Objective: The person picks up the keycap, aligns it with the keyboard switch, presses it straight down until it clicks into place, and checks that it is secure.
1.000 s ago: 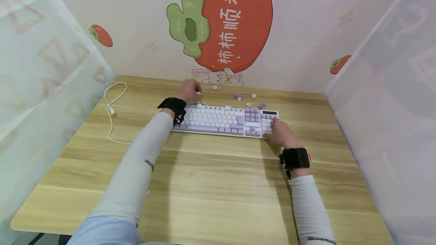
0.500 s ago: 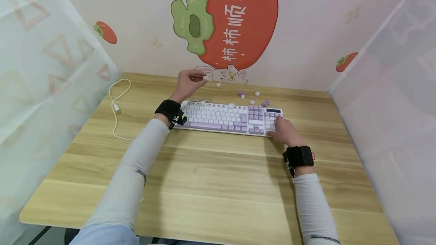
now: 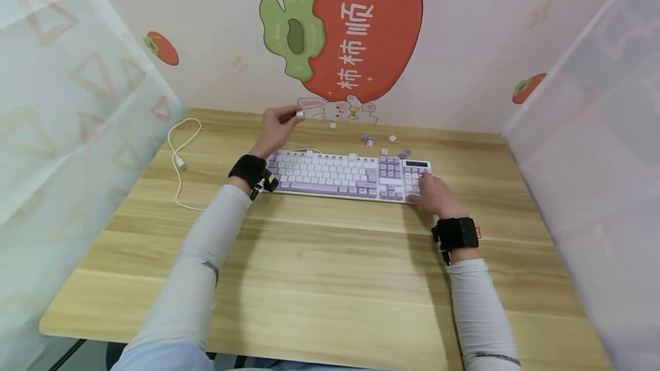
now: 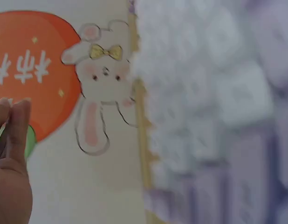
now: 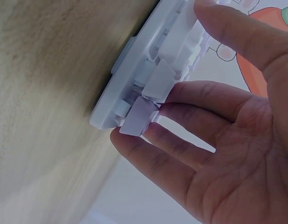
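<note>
Presently, a small white keycap [image 3: 300, 114] is being pinched by the left hand [image 3: 274, 132] above the wooden table [image 3: 330, 279], on which the keyboard [image 3: 325, 176] is being touched at its number-pad end by the right hand [image 3: 438, 195], its fingers being left spread, unclenched.

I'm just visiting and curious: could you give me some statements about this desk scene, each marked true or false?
1. The left hand pinches a small white keycap. True.
2. The right hand is clear of the keyboard. False: it touches the keyboard's right end.
3. Loose keycaps lie between keyboard and wall. True.
4. The keyboard is all black. False: its keys are white and purple.
5. The cable's plug lies on the table. True.
</note>
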A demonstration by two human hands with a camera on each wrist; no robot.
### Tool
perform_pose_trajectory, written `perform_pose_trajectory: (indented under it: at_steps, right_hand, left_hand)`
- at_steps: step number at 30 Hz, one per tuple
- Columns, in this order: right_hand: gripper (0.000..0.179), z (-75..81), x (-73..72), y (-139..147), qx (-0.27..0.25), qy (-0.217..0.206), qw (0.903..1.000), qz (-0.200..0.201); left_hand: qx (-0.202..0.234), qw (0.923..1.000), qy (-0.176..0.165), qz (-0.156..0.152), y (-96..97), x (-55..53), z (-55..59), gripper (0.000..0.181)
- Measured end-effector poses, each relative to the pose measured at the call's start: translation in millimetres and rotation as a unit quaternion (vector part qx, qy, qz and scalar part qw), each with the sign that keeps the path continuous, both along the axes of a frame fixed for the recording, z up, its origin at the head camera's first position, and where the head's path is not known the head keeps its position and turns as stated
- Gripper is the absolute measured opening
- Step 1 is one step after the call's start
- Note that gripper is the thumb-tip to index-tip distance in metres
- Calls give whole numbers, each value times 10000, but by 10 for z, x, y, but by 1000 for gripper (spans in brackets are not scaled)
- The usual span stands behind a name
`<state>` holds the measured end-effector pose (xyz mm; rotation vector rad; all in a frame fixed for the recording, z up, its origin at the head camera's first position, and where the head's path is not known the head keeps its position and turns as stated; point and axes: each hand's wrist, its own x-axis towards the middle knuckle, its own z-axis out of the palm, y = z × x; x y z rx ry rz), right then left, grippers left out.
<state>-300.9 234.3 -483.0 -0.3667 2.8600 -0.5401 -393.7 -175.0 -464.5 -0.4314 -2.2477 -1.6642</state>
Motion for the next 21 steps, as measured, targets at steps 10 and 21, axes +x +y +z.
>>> perform_pose_trajectory:
  at_steps: [10, 21]
  right_hand:
    - [40, -3, -16, 1, 37, 30, 10000, 55]
    - [44, 3, 6, 35, -41, -14, 10000, -1]
  left_hand:
    - [-1891, 9728, -1287, -366, -474, 87, -397, 25]
    - [-2153, 9601, -1617, -762, -560, 24, -525, 24]
